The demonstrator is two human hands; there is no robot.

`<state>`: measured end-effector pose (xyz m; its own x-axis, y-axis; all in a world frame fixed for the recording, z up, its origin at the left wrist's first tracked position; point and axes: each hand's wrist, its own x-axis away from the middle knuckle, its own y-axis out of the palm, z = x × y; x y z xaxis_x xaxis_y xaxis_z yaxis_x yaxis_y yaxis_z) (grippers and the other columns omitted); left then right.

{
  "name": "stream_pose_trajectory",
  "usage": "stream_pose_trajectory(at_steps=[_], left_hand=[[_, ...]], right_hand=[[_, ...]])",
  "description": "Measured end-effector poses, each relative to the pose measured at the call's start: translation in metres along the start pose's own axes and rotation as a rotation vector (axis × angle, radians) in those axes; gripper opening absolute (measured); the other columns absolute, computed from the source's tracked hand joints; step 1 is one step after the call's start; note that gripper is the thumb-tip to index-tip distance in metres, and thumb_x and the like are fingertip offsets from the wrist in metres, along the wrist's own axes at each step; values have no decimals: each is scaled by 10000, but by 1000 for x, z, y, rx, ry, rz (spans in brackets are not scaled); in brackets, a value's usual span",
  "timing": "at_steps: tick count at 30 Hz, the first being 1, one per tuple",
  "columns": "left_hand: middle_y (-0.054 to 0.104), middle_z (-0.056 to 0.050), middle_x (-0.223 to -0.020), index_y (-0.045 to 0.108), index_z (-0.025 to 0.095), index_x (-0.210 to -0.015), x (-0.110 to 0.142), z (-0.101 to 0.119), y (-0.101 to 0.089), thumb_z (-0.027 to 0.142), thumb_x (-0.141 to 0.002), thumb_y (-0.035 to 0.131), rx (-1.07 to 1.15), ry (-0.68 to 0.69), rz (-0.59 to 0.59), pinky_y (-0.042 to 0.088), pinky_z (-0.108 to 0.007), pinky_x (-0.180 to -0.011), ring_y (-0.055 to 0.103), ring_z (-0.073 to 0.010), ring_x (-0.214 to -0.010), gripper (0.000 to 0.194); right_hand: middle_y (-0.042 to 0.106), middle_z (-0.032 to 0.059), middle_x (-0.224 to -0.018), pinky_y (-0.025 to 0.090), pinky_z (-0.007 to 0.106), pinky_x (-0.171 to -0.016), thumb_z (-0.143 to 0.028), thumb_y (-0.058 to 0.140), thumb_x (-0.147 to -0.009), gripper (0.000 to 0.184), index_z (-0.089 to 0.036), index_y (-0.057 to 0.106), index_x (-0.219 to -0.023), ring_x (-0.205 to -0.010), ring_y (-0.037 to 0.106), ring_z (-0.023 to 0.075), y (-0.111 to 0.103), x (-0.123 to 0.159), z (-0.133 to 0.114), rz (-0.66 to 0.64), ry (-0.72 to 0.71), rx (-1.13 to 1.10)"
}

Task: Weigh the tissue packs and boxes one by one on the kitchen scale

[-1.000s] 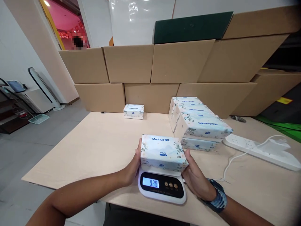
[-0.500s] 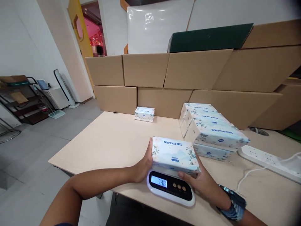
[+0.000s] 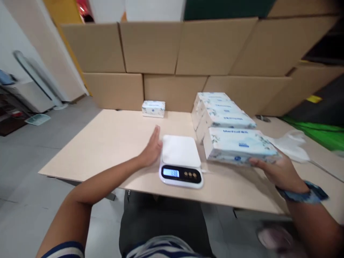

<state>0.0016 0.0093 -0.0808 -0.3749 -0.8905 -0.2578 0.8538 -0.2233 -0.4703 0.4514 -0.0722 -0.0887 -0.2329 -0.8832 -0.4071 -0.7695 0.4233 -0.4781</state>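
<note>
Holding the pack (image 3: 238, 145) off the scale (image 3: 180, 152) now — right hand (image 3: 283, 172) alone.

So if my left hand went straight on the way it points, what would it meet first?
Your left hand would probably meet the lone tissue pack, near its right end. Depth is unclear; passing just beside it, the hand would likely reach the cardboard box behind.

Here's the pale table (image 3: 115, 143), and along its far edge rise two rows of brown cardboard boxes (image 3: 150, 46)! Left of the table, grey floor (image 3: 24, 172) stretches to a white cabinet (image 3: 33, 95); beyond the table's far left corner, a yellow door (image 3: 63, 14). Bright green material (image 3: 314, 134), blurred, lies at the table's far right.
</note>
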Motion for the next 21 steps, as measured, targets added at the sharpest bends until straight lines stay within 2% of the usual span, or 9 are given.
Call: stream_pose_trajectory(at_steps=[1, 3, 6, 11, 14, 16, 19, 21], left_hand=[[-32, -163, -1923, 82, 134, -1813, -5, -3, 0, 1050, -865, 158, 9, -32, 6, -93, -482, -1472, -68, -317, -1811, 1321], [-49, -120, -1929, 62, 206, -1817, -12, -8, 1, 1029, -891, 150, 20, -98, 11, -111, -467, -1466, -94, -284, -1809, 1242], [-28, -84, -1935, 75, 278, -1817, -16, -9, 1, 995, -923, 127, 14, -172, 15, -88, -448, -1466, -95, -256, -1807, 1148], [-3, -91, -1936, 125, 265, -1813, -14, -2, 0, 1005, -905, 97, -32, -224, 34, -25, -464, -1471, -88, -262, -1807, 1171], [22, -79, -1937, 173, 297, -1803, -14, -1, -1, 988, -926, 102, -65, -239, 31, 2, -499, -1472, -64, -268, -1811, 1118], [-2, -96, -1936, 178, 261, -1803, -15, -1, -1, 975, -941, 107, -87, -241, 23, 4, -515, -1471, -74, -279, -1811, 1121], [-51, -124, -1931, 181, 199, -1800, -15, -1, -1, 949, -972, 146, -119, -227, 13, -16, -523, -1469, -93, -292, -1810, 1118], [-47, -121, -1932, 203, 209, -1795, -14, -1, -1, 918, -1002, 184, -134, -215, 10, -14, -537, -1469, -80, -300, -1812, 1064]], right_hand=[[733, 196, -1513, 570, 595, -1217, -672, 938, -722, 901, -332, 689, -1519, -1402, 698, 512, -5, 2, 0, 14, 98, -53], [699, 205, -1559, 517, 582, -1269, -689, 957, -686, 949, -292, 695, -1507, -1462, 657, 494, -7, 5, -3, 13, 199, -85], [594, 186, -1682, 530, 546, -1270, -709, 949, -690, 1083, -260, 600, -1612, -1532, 610, 439, 3, 8, -7, -34, 213, -97], [485, 175, -1771, 496, 592, -1291, -710, 894, -785, 1178, -250, 403, -1752, -1626, 507, 422, 18, 8, 0, -178, 158, 5], [371, 183, -1832, 484, 599, -1300, -690, 836, -863, 1223, -259, 204, -1817, -1678, 431, 417, 21, 10, 7, -185, 67, 135], [316, 196, -1854, 438, 644, -1328, -663, 789, -913, 1167, -253, 181, -1820, -1694, 400, 431, 21, 13, 8, -146, -61, 237], [308, 184, -1856, 327, 675, -1392, -619, 743, -958, 914, -270, 414, -1736, -1732, 312, 445, 23, 15, -1, -69, -330, 416], [435, 159, -1797, 320, 672, -1400, -594, 693, -998, 705, -299, 562, -1624, -1722, 343, 430, 25, 14, -10, -114, -450, 511]])
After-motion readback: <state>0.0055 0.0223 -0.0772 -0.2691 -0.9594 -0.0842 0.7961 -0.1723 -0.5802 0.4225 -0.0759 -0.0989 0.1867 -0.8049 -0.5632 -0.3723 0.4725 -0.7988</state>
